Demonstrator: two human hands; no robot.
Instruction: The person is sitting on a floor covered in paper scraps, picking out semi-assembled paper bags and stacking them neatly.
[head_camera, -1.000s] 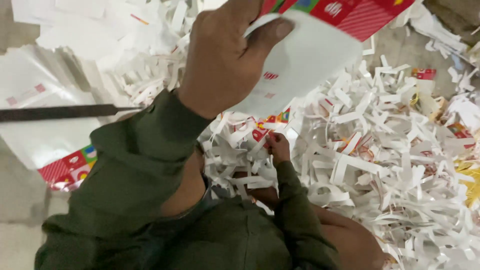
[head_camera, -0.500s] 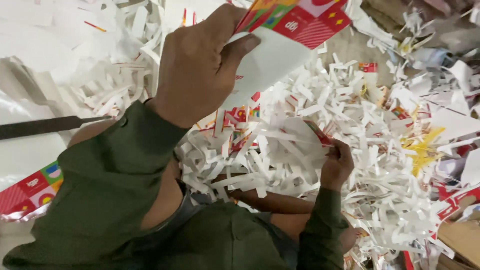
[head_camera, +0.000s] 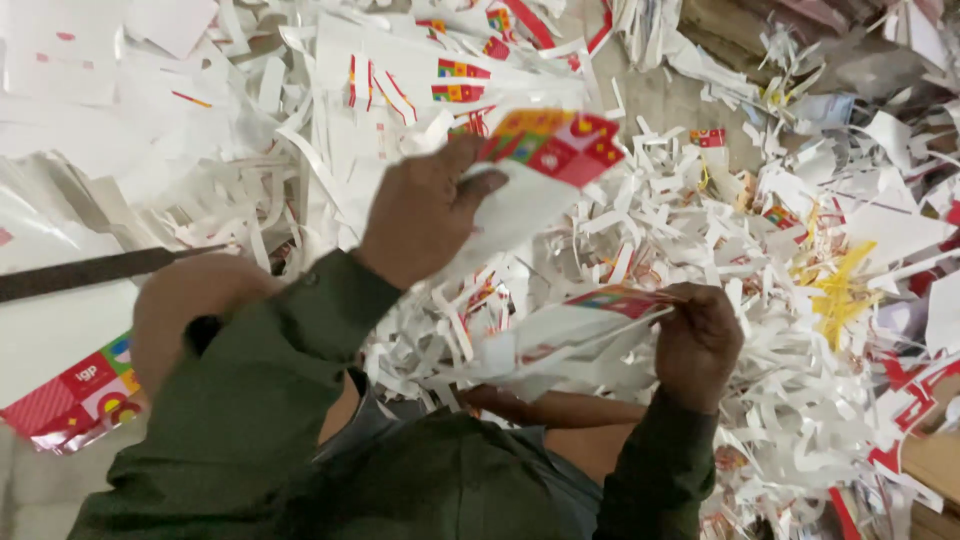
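Observation:
My left hand (head_camera: 425, 210) is raised over a heap of shredded white paper strips (head_camera: 700, 230) and grips a stack of white printed sheets (head_camera: 545, 165) with a red and multicoloured top edge. Lower down, my right hand (head_camera: 697, 345) holds another white sheet with a coloured edge (head_camera: 590, 320), pulled out of the strips. Both arms wear dark green sleeves (head_camera: 290, 400). My bare knee (head_camera: 190, 300) shows at the left, under the left arm.
A dark flat metal bar (head_camera: 90, 270) lies at the left. Beneath it is a printed sheet with red and coloured patches (head_camera: 75, 390). More white sheets (head_camera: 90, 60) lie at the top left. Yellow and red scraps (head_camera: 840, 285) are mixed in at the right.
My left hand with its sheets has shifted right and lower in view. My right hand has come up out of the strips, now holding a separate sheet.

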